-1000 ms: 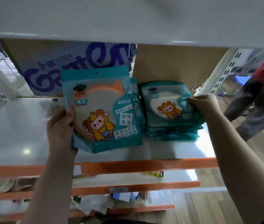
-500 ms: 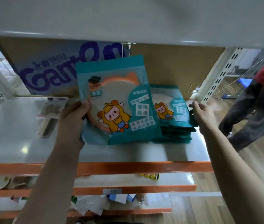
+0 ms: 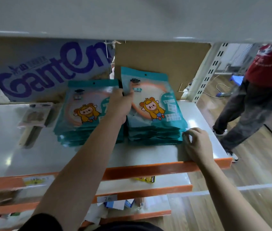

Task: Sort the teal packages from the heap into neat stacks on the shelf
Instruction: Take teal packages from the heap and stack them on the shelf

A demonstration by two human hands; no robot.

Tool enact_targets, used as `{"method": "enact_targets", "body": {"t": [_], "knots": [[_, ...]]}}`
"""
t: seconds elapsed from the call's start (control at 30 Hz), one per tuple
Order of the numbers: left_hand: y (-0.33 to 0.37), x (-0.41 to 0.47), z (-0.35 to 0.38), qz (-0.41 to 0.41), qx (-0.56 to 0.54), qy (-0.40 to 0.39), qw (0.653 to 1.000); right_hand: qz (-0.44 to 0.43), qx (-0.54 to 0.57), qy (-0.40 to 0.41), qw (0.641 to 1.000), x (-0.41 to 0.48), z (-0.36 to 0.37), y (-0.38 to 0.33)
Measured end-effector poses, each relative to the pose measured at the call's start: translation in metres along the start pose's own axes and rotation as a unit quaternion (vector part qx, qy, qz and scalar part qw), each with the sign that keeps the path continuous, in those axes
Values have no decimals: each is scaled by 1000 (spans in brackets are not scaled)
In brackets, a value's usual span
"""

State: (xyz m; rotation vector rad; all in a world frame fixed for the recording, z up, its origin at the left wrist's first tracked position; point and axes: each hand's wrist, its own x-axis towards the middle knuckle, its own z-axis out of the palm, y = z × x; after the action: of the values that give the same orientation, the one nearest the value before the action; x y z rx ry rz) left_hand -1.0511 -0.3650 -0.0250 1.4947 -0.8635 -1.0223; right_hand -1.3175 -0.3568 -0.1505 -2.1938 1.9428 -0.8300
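Mount: I see through one wide-angle camera on the wearer's head, set before the shelf [image 3: 148,155].
Facing: forward and down into the bay; the upper board [image 3: 132,17] crosses my frame's top.
Nearness: close, both forearms enter from the bottom edge.
Centre: left hand [image 3: 120,105] gripping the top teal package [image 3: 155,104].
Right side: right hand [image 3: 198,145], then floor [image 3: 252,180] beyond the shelf end.

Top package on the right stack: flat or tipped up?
Tipped up. The left hand grips the top package by its left edge; its far edge stands above the right stack, near edge resting on it.
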Motion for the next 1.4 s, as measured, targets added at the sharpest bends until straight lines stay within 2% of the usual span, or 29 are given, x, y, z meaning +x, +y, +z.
{"method": "enact_targets", "body": {"t": [0.13,0.37,0.5,0.77,0.9,1.07,1.17,1.3,1.4], "knots": [[-6,5,4,-11,74,16,997,0,1,7,1000,-1,0,-1],[-11,0,8,44,172,-6,984,4,12,9,1000,-1,2,1],[-13,0,13,71,258,0,963,11,25,11,1000,-2,1,0],[-13,-3,14,113,298,2,948,16,22,13,1000,-2,0,-2],[-8,-11,6,166,267,-15,949,36,100,67,992,2,-11,-8],[-7,-19,-13,239,337,0,911,17,176,119,977,14,-31,-36],[-12,-20,-35,274,389,27,879,-22,198,143,969,26,-42,-61],[-22,-24,-78,254,479,80,837,-81,203,101,971,33,-43,-109],[-29,-27,-117,223,512,114,822,-136,172,54,974,37,-30,-152]]}}
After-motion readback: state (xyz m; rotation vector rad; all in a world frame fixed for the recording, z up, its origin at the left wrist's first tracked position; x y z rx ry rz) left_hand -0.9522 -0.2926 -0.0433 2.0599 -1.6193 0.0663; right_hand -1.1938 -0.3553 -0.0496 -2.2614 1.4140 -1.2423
